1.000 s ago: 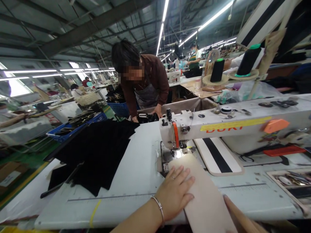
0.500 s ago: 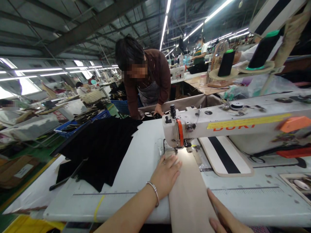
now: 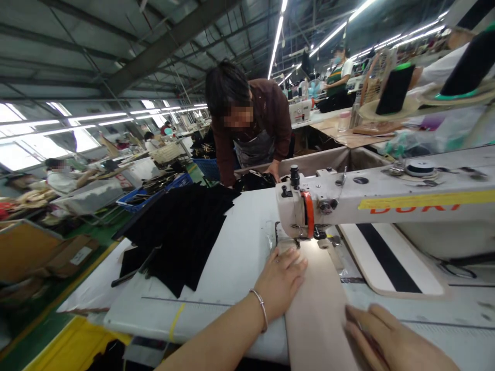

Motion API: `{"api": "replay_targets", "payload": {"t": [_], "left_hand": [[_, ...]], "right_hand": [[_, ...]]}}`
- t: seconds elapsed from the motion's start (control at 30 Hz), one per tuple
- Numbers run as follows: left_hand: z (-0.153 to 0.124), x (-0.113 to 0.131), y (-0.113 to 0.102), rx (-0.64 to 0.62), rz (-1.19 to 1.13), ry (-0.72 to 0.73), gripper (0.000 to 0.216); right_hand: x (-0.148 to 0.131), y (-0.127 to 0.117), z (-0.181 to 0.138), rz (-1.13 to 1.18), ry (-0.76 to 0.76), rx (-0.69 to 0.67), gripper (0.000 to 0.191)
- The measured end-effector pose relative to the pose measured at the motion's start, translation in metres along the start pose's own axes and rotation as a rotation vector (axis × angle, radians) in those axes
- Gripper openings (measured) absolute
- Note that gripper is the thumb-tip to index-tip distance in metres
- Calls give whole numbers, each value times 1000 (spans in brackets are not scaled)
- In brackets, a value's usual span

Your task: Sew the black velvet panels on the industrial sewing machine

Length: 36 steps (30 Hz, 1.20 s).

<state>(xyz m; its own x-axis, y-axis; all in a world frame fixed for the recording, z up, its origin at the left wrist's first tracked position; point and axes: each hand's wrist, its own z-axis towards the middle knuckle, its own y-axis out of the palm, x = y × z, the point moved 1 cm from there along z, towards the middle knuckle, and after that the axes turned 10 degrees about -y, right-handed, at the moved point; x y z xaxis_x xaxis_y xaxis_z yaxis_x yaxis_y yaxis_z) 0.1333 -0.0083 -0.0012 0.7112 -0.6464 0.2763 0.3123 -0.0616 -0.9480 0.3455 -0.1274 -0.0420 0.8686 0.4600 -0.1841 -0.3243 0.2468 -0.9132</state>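
A long beige fabric strip (image 3: 315,309) runs from the table's front edge up under the presser foot of a white sewing machine (image 3: 386,193). My left hand (image 3: 284,281), with a bracelet at the wrist, lies flat on the strip's left side, fingers stretched out just short of the lit needle area. Along the strip's right edge, my right hand (image 3: 386,335) is closed with bent fingers, gripping that edge near the front. Its fingertips are partly hidden. Right of the needle, under the machine arm, lies a beige panel with a black stripe (image 3: 390,257).
Black fabric pieces (image 3: 181,232) are piled on the table's left, with a dark long-handled tool (image 3: 135,268) against them. Across the table a co-worker (image 3: 251,123) bends over a fabric-lined bin (image 3: 332,159). Black thread cones (image 3: 395,90) stand at upper right; a blue crate (image 3: 154,190) sits behind left.
The view has swung left, so everything appears farther right. My right hand's fingers are more bent at the strip's edge. My left hand stays flat by the needle.
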Motion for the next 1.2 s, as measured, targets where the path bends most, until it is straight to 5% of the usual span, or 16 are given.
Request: {"api": "replay_targets", "payload": {"t": [0.1,0.17,0.27,0.4,0.63,0.77,1.2], "left_hand": [[-2,-38,-32,30,52,-47,32],[-10,-81,-67,131,163,-214,33],[-35,-147,-121,329,392,-554,33],[-63,-197,-162,369,544,-722,31],[-71,-236,-189,263,703,-895,28],[-70,-251,-197,202,723,-935,47],[-59,-261,-209,61,756,-1061,46]], "right_hand": [[2,4,44,-71,-82,41,35],[2,12,63,-117,-117,80,43],[5,23,70,-170,-154,128,51],[14,34,62,-211,-196,173,55],[23,43,60,-238,-214,179,61],[21,40,60,-232,-203,168,59],[18,38,62,-240,-210,203,58]]}}
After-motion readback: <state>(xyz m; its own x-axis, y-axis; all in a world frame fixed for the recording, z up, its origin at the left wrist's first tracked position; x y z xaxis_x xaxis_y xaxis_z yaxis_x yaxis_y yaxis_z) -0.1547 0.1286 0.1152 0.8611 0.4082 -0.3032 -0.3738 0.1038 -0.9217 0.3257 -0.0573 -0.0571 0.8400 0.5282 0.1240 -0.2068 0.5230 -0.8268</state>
